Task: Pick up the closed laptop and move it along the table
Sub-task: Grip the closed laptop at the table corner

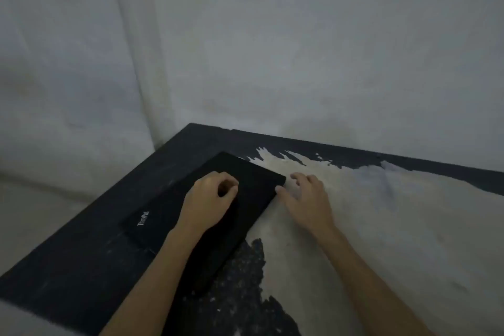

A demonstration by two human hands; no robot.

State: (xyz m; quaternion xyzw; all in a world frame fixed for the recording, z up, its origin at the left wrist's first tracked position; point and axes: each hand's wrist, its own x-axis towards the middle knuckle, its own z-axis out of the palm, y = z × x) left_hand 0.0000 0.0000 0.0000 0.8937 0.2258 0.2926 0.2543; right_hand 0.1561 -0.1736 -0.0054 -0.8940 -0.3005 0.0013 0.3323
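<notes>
A closed black laptop (245, 185) with a ThinkPad logo lies flat near the far left corner of the worn black table (81, 254). My left hand (210, 199) rests on the lid with its fingers curled into a loose fist, holding nothing. My right hand (308, 196) lies on the table just beside the laptop's right edge, fingers spread, with the thumb touching or nearly touching that edge. Part of the lid is hidden under my left forearm.
The table's dark coating has peeled off over a large pale patch (381, 226) to the right of the laptop. A grey wall (272, 49) runs along the far edge, and the table's left edge drops to the floor (32, 213).
</notes>
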